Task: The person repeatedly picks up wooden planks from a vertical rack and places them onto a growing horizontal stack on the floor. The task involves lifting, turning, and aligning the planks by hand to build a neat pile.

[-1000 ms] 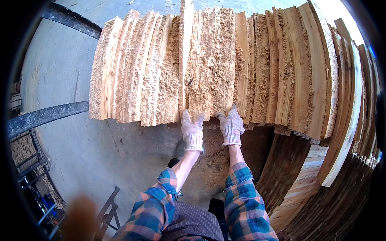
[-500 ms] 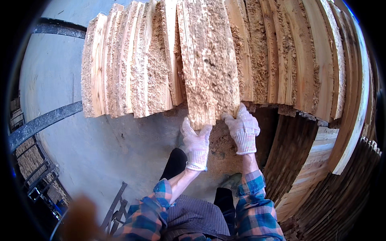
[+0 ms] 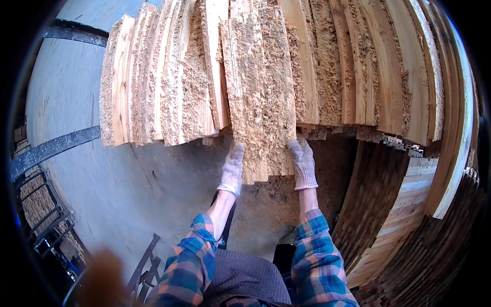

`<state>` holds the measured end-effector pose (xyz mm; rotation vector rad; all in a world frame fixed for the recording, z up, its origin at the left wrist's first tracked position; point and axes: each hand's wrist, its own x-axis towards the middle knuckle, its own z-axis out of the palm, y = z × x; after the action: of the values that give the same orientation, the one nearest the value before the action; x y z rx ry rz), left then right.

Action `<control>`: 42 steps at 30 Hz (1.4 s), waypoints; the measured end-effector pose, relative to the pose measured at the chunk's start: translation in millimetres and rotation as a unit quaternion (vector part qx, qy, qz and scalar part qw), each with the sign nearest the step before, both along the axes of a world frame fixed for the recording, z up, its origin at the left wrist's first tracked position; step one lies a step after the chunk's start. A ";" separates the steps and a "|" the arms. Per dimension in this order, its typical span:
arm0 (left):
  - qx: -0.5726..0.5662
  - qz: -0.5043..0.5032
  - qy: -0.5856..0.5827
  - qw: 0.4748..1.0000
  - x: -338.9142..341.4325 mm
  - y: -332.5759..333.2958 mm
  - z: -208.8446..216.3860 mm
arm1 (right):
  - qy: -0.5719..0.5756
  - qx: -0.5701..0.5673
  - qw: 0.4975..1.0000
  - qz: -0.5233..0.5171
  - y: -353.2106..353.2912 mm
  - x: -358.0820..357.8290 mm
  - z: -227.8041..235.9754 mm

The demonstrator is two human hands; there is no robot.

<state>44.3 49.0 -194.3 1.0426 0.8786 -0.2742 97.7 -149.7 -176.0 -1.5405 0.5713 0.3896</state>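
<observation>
A wide wooden board, its face rough with sawdust, juts toward me from the middle of a row of boards. My left hand, in a pale knitted glove, grips the near left edge of this board. On its opposite edge my right hand, gloved alike, is closed with the thumb on top. The fingers of both hands are mostly hidden under and beside the wood. More sawdust-covered boards lie side by side to the left, and further boards to the right.
At the right stand tall stacks of thin boards, with a long plank leaning along them. Dark metal bars cross the grey surface on the left. A metal frame stands by my left leg. Sawdust lies on the ground beneath the boards.
The wide board has slid toward me, and its near end now reaches further past the row. My hands have shifted from its end to its two side edges.
</observation>
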 end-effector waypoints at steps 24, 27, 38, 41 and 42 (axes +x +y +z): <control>-0.286 -0.022 0.378 0.880 -252.6 -110.1 58.1 | 0.346 0.169 0.921 -0.064 -144.8 -335.9 -2.2; -0.286 -0.051 0.388 0.875 -260.9 -104.3 55.6 | 0.338 0.216 0.901 -0.168 -148.5 -373.6 -26.5; -0.245 -0.115 0.457 0.847 -274.6 -141.1 20.9 | 0.343 0.229 0.874 -0.259 -153.7 -370.3 -58.0; -0.176 -0.163 0.451 0.860 -290.7 -153.0 75.5 | 0.354 0.232 0.847 -0.320 -158.5 -391.8 3.5; -0.152 -0.193 0.443 0.862 -294.0 -152.9 97.9 | 0.338 0.225 0.859 -0.312 -155.9 -409.3 13.1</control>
<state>-249.7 -103.8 -96.3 0.7613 1.3774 -1.2683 -311.7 -305.6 -162.8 -0.6675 1.3754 0.5112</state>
